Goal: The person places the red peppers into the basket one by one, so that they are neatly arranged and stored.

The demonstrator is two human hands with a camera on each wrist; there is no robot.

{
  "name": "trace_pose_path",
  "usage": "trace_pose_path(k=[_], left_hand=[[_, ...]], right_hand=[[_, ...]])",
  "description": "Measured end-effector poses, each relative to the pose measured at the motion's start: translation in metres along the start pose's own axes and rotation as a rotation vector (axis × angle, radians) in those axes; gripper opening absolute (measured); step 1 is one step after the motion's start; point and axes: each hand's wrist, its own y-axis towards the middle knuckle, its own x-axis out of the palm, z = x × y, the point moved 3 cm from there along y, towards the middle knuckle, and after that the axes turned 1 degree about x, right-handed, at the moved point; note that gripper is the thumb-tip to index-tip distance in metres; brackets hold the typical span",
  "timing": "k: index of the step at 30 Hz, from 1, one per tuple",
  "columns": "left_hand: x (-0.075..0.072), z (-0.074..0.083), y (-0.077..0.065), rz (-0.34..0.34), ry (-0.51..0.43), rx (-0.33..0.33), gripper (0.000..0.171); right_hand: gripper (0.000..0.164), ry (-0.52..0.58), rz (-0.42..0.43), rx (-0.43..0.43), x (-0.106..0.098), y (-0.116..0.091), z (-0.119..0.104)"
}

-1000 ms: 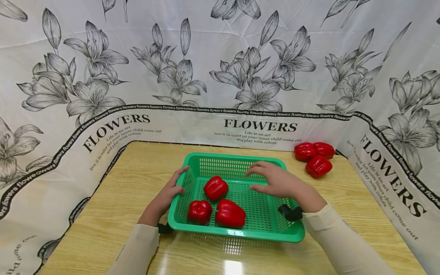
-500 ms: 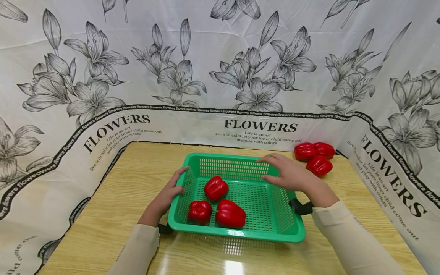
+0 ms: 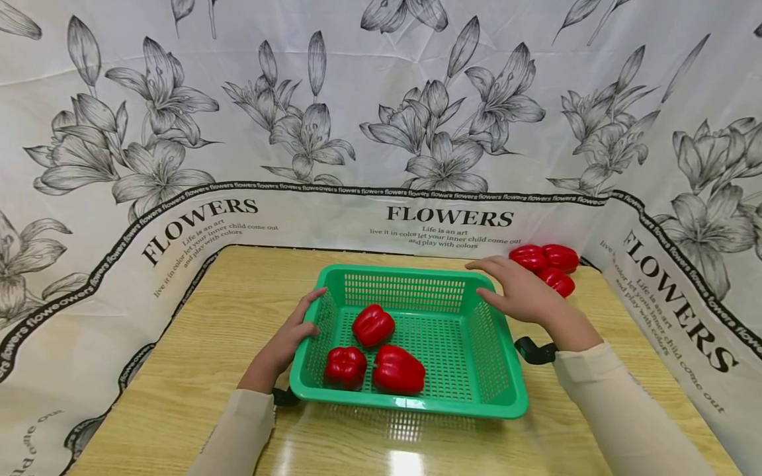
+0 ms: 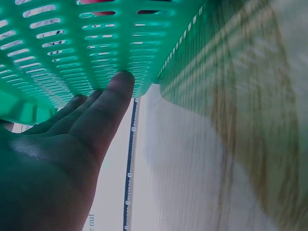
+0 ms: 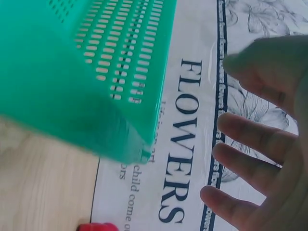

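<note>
A green plastic basket point(image 3: 405, 406) stands on the table with three red bell peppers inside: one toward its middle point(image 3: 373, 325), one at the near left point(image 3: 345, 367) and a larger one point(image 3: 399, 369) beside that. My left hand point(image 3: 290, 337) grips the basket's left rim; in the left wrist view its fingers point(image 4: 103, 108) lie against the slotted outer wall. Over the basket's far right corner hovers my right hand point(image 3: 524, 291), holding nothing. Its fingers point(image 5: 250, 130) are spread apart in the right wrist view.
Three more red bell peppers point(image 3: 559, 258) sit together at the table's back right corner, one partly hidden by my right hand. Flower-printed cloth point(image 3: 446, 218) hangs behind and at both sides. Wooden table surface point(image 3: 238, 284) shows around the basket.
My right hand has moved right and away from me, from above the basket's inside to its far right corner, close to the outer peppers. The left hand and basket stay in place.
</note>
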Motion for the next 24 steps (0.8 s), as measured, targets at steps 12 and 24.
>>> trace_pose_path(k=[12,24], left_hand=[[0.0,0.002,-0.001,0.001,0.001,0.0,0.078],[0.0,-0.001,0.0,0.004,-0.002,-0.004,0.077]], right_hand=[[0.043,-0.087,0.035,0.083,-0.002,-0.006,0.025],[0.048,-0.16,0.035,0.152,0.005,-0.01,0.048]])
